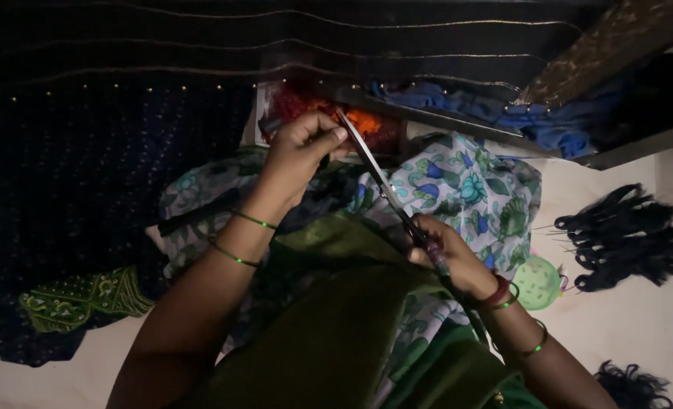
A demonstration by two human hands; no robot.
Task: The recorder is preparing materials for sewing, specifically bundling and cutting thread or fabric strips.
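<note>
Fingers of the right hand (457,256) gripped the handles of one pair of long steel scissors (382,182), blades nearly shut and angled up. Left hand (300,148) fingers pinched something small at the blade tip, seemingly holding it taut for cutting. Both hovered over a floral printed cloth (473,189); two dark yarn bundles (624,235) lay well apart.

Dim, heavy shadow, brighter right floor
</note>
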